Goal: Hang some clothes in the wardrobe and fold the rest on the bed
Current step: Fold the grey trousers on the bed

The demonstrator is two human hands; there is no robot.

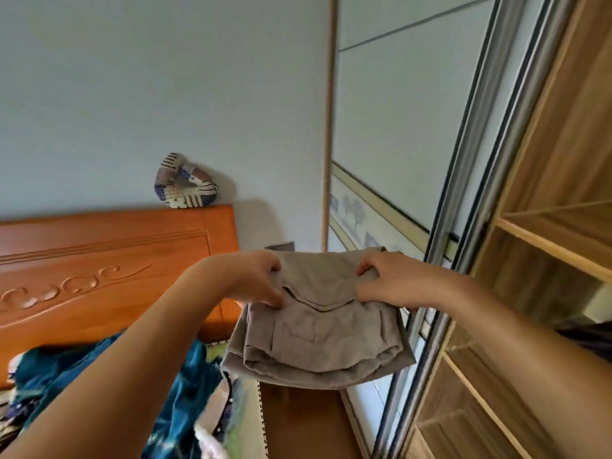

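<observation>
Both bare forearms reach up and forward. The left hand [256,279] and right hand [387,279] each close their grip on the top edge of a folded grey-beige cotton garment [318,339], thumbs on the near face and fingers curled over the fold. It hangs in the air between them, touching nothing else, with several loose layers sagging at its lower end.

The likely failure is those layers: only the top is pinched, so a tilt or a one-handed release could let the inner folds slide out and the bundle fall open. Below left lies a heap of teal patterned cloth [178,392], where a dropped piece would get lost.

To the right, the light wooden wardrobe shelf [546,246] and the silver-framed sliding door [397,127] stand near, and a drooping hem could catch on either edge. Farther off, a patchwork fabric cushion [185,182] perches on the orange carved wooden headboard [99,270].
</observation>
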